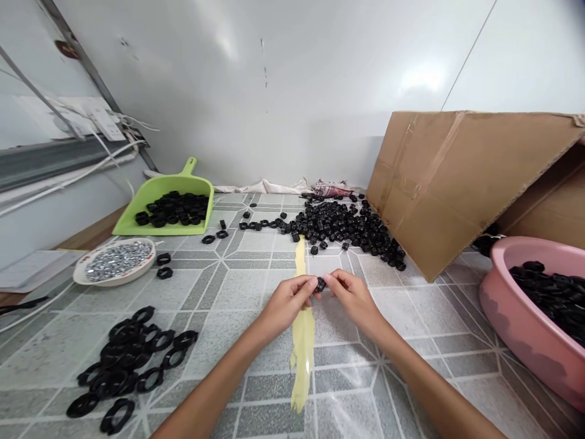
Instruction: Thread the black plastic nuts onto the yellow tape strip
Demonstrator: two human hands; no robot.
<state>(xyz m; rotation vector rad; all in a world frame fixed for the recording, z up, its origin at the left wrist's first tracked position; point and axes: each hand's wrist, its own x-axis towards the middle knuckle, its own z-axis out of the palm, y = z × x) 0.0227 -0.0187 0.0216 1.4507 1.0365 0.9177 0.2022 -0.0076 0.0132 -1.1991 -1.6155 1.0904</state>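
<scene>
My left hand (287, 302) and my right hand (351, 296) meet above the middle of the patterned table top. Between their pinched fingertips they both hold one small black plastic part (320, 284). A yellow strip (302, 317) lies on the table under the hands and runs away from me. Beyond it a heap of small black parts (347, 228) is spread toward the cardboard box.
A green scoop (167, 204) with black rings sits far left, a white dish of small metal pieces (116, 261) nearer. Flat black rings (130, 360) lie near left. A tipped cardboard box (461, 183) stands right, a pink basin (525, 329) of black parts near right.
</scene>
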